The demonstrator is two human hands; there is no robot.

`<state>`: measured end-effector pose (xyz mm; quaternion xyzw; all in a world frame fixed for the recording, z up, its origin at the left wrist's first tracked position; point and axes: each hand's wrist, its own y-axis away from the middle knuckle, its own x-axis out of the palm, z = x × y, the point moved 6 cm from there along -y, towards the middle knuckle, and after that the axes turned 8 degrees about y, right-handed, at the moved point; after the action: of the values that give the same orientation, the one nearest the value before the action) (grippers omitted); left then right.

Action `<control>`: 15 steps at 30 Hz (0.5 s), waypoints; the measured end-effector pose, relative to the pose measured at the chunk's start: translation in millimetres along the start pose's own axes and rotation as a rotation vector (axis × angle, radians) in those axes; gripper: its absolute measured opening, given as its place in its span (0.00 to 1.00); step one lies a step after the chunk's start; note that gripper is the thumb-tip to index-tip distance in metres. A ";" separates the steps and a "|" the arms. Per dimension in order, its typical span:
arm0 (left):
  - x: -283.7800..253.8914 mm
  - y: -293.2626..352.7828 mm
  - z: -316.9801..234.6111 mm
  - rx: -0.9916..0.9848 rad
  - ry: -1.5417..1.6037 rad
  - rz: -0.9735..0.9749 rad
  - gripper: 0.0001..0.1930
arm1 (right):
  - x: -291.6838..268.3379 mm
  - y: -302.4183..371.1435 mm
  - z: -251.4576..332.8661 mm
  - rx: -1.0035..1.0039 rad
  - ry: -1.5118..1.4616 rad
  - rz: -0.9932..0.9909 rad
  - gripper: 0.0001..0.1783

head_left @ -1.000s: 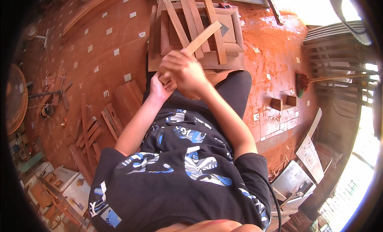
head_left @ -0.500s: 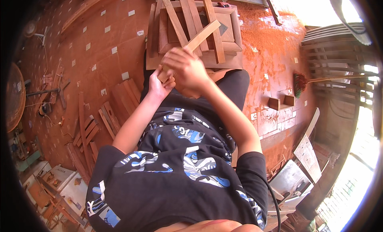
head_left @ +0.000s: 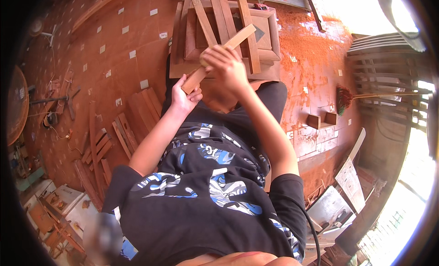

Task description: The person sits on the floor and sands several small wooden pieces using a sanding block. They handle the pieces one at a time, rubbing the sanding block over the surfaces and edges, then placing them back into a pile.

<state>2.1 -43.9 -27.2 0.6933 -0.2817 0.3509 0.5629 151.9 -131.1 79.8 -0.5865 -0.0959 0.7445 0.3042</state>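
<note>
The person wears a black short-sleeved T-shirt [head_left: 206, 197] printed across the chest with blue and white graphic shapes. Both sleeves end above the elbows, so the forearms run bare up to the left hand [head_left: 185, 99] and the right hand [head_left: 226, 67]. Below the hands, dark trousers [head_left: 270, 99] cover the legs.

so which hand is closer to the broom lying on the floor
Right. The right hand grips the wooden strip at mid-length, on the side toward the broom; the left hand holds the strip's lower end, farther away.
</note>
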 end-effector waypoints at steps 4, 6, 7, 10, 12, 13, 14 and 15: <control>8.1 0.1 0.0 0.018 -0.012 -0.004 0.22 | 0.6 -9.7 -17.8 0.125 0.098 -0.012 0.19; 3.2 -0.5 -1.3 0.048 -0.019 -0.043 0.22 | -5.4 -8.7 19.2 0.033 -0.034 0.088 0.20; -3.0 -4.3 0.0 0.038 0.018 -0.047 0.20 | 0.0 -1.3 41.0 -0.036 -0.083 0.121 0.22; 6.8 1.0 2.5 0.135 -0.067 -0.245 0.19 | 5.1 19.4 82.0 -0.123 -0.156 0.164 0.25; 8.2 3.7 -3.2 0.127 -0.137 -0.149 0.19 | 1.4 10.5 69.4 -0.253 -0.187 0.218 0.24; -6.2 -0.7 -5.7 0.082 -0.100 -0.060 0.18 | -5.3 -1.9 53.0 -0.172 -0.138 0.206 0.23; -8.9 -3.2 -5.6 0.029 -0.065 0.034 0.18 | -10.3 -12.5 31.6 -0.085 -0.080 0.193 0.22; 2.3 1.8 -2.8 0.050 -0.086 -0.063 0.17 | -5.1 -18.9 -3.0 -0.041 -0.026 0.183 0.20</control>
<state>1.5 -41.5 -24.0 0.7301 -0.2746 0.3098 0.5437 161.8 -119.6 92.5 -0.5893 -0.0610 0.7746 0.2215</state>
